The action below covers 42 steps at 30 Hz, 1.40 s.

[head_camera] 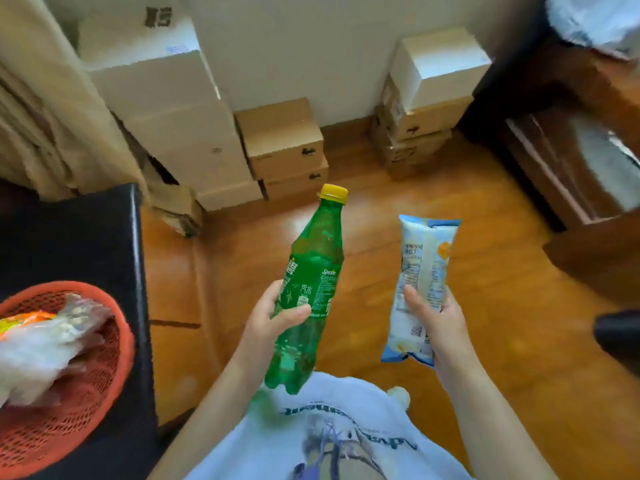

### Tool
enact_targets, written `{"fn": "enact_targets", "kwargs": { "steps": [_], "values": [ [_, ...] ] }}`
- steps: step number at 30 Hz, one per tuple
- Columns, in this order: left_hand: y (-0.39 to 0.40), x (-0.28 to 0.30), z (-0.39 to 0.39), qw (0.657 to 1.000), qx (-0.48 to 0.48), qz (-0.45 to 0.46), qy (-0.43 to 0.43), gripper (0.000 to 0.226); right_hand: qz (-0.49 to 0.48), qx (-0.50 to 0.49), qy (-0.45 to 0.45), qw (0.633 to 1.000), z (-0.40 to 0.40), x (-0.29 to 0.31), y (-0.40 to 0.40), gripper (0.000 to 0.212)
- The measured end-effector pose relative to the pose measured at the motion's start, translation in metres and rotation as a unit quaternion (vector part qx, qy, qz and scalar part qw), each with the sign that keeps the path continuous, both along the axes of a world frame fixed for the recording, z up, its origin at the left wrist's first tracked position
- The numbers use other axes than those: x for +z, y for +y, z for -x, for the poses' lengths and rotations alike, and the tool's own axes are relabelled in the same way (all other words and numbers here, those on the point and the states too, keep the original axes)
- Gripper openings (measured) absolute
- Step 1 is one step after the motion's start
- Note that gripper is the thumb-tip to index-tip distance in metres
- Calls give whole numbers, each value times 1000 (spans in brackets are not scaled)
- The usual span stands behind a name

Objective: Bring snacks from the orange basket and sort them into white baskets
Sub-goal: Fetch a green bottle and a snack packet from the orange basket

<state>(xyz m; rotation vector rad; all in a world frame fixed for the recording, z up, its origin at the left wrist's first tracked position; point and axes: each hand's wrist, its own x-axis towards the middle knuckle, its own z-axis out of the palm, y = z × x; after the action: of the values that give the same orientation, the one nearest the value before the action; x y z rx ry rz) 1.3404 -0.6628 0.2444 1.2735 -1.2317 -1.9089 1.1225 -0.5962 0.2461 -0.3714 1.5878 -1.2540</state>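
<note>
Right of the orange basket point(86, 344), a round mesh tub at the dark surface's point(69, 244) edge holding crinkly wrapped snacks point(45, 344), the left hand point(273, 323) had its grip closed round a ribbed green plastic bottle point(308, 289). Farther right, the right hand point(440, 323) gripped a flat, glossy blue-white packet point(422, 271) over open wooden floor point(502, 306).

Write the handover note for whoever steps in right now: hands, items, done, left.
Left hand: holds a green soda bottle upright by its middle.
Right hand: holds a blue-and-white snack packet.
Orange basket: on the black surface at left, more packets still inside.
White baskets: not in view.
Done: two items taken out.
Left: carry both to the white baskets, sort them, return for the rest.
</note>
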Motion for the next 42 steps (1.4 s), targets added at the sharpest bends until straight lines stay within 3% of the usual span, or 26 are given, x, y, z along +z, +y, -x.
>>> {"fn": "enact_targets", "kwargs": {
  "steps": [7, 11, 15, 23, 28, 35, 38, 42],
  "values": [
    [69, -10, 176, 996, -79, -31, 12, 64, 6, -190, 1, 982, 139, -10, 129, 24],
    [106, -10, 253, 989, -137, -54, 15, 66, 12, -270, -9, 963, 196, -15, 188, 25],
    [125, -9, 313, 976, -203, -72, -2, 70, 30, -330, -23, 943, 237, -21, 228, 32],
    [138, -16, 441, 942, -331, -54, -3, 71, 43, -461, -29, 886, 309, -30, 279, 26],
    [150, -23, 544, 920, -384, -72, 36, 70, 23, -513, -1, 858, 390, -24, 298, 17],
    [158, -8, 692, 896, -431, -74, 81, 66, 20, -538, 18, 842, 515, 8, 311, 22],
    [164, -5, 746, 878, -467, -70, 78, 62, 26, -542, 16, 840, 549, 11, 322, 33],
    [183, -9, 800, 849, -520, -68, 65, 57, 23, -578, 5, 816, 579, 2, 349, 23]
  ]
}}
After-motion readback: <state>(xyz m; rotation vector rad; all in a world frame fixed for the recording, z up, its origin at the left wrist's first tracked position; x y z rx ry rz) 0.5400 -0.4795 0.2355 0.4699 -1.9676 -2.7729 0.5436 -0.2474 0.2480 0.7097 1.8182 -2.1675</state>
